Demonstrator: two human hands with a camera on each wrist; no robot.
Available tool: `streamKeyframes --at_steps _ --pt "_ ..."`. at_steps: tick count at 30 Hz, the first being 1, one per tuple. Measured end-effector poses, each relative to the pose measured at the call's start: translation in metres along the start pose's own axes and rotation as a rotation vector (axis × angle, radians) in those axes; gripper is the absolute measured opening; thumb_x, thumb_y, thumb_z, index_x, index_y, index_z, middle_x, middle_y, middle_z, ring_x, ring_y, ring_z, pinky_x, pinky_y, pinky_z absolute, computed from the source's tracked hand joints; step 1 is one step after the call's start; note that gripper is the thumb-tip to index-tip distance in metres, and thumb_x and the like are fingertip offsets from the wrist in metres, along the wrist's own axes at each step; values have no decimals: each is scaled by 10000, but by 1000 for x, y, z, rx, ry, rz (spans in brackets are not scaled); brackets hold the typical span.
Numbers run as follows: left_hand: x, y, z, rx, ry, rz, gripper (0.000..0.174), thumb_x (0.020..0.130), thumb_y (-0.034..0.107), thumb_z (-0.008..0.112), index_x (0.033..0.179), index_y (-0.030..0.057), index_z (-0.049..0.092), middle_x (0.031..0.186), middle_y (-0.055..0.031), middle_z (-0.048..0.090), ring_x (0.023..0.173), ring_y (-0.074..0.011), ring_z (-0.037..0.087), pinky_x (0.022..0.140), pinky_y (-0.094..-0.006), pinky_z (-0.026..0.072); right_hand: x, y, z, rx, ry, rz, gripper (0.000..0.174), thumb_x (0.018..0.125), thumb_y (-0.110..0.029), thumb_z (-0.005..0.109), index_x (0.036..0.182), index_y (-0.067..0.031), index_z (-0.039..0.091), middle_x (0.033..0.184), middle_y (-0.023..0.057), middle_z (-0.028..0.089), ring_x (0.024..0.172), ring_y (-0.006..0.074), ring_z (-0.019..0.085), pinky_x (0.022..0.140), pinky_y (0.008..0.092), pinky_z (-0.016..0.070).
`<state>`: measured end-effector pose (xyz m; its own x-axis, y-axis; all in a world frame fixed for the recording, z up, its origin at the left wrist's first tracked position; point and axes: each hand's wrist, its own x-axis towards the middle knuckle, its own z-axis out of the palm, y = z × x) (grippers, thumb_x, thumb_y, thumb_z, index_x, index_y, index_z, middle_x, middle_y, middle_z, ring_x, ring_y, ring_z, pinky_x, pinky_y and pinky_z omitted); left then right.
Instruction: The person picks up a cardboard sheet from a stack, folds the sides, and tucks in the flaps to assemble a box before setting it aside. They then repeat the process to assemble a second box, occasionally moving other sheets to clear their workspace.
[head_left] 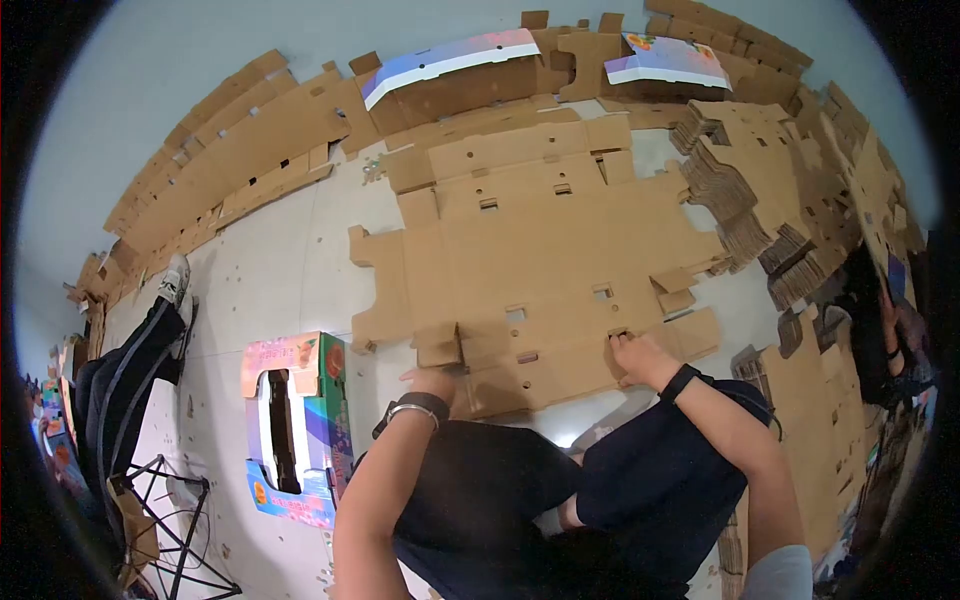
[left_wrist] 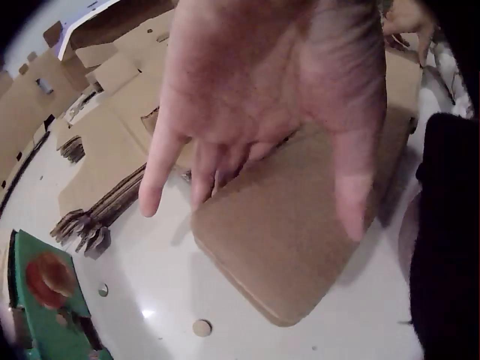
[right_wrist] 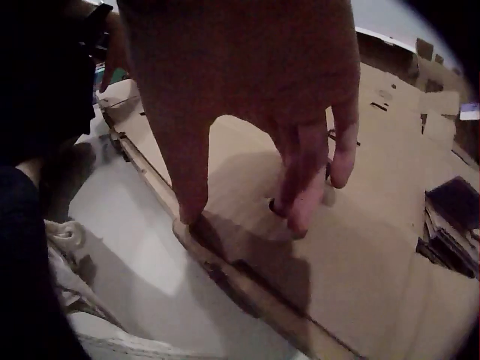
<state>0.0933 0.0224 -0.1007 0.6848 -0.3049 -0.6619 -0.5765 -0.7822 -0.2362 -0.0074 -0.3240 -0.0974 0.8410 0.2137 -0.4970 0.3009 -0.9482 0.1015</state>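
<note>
A large flat brown cardboard sheet (head_left: 560,250), die-cut with slots and flaps, lies on the floor before the person's knees. My left hand (head_left: 432,383) is at its near-left corner, beside a raised flap (head_left: 438,345). In the left wrist view, the thumb and spread fingers (left_wrist: 351,202) lie across the rounded flap, some fingertips partly hidden. At the sheet's near edge my right hand (head_left: 640,358) has its fingers bent down by a slot. In the right wrist view, its thumb rests at the folded edge and its fingertips (right_wrist: 298,225) touch the board by a hole.
A printed, colourful carton (head_left: 335,430) stands left of the person. Stacks of cut cardboard (head_left: 730,190) lie to the right, and cardboard panels (head_left: 250,140) lean along the wall. Another person's leg (head_left: 130,370) and a black metal frame (head_left: 185,530) are at the left.
</note>
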Motion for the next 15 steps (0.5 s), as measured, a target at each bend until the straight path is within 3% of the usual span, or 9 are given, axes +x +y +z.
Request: streamKeyframes --at_steps 1,3,7,11,12,13,15 --pt "2 1 3 8 -2 -1 403 723 317 648 1054 86 635 1089 -124 620 976 -300 615 784 -517 472 0 -4 3 0 -1 1 741 600 -338 771 1134 78 468 1062 186 596 927 258 620 761 390 499" --pt "4 4 10 25 -9 -5 398 777 301 590 1110 83 609 1146 -130 596 1022 -304 596 806 -563 449 0 -16 18 -341 71 -22 886 581 -484 772 1174 88 445 1011 158 597 930 229 600 759 327 461" --pt "10 12 21 55 -20 -22 398 883 269 474 1221 75 558 1259 -140 547 1115 -313 560 850 -655 403 7 -24 38 -424 179 56 919 545 -513 782 1161 93 468 1012 132 594 887 193 594 752 315 434" --pt "23 7 22 80 -115 13 882 547 334 817 1292 42 446 1185 -151 579 1054 -335 587 784 -595 482 13 -30 45 -513 177 62 616 723 -363 649 1114 97 523 990 142 600 880 201 592 729 326 435" --pt "24 7 21 48 -133 -26 865 537 317 823 1274 44 463 1179 -150 584 1050 -334 590 788 -595 481 17 -31 54 -579 221 92 507 781 -294 586 1099 97 537 974 146 603 868 203 592 718 326 432" --pt "25 7 20 31 -143 -45 856 532 309 826 1265 45 471 1175 -150 586 1047 -334 591 790 -595 481 20 -31 62 -578 217 93 507 781 -294 586 1099 97 537 974 146 603 868 203 592 718 326 432" --pt "22 6 13 -16 -167 -57 822 527 273 823 1240 40 487 1171 -164 585 1040 -340 593 794 -569 491 23 -31 71 -635 291 101 416 819 -191 483 1103 107 538 930 152 610 801 199 587 691 323 424"
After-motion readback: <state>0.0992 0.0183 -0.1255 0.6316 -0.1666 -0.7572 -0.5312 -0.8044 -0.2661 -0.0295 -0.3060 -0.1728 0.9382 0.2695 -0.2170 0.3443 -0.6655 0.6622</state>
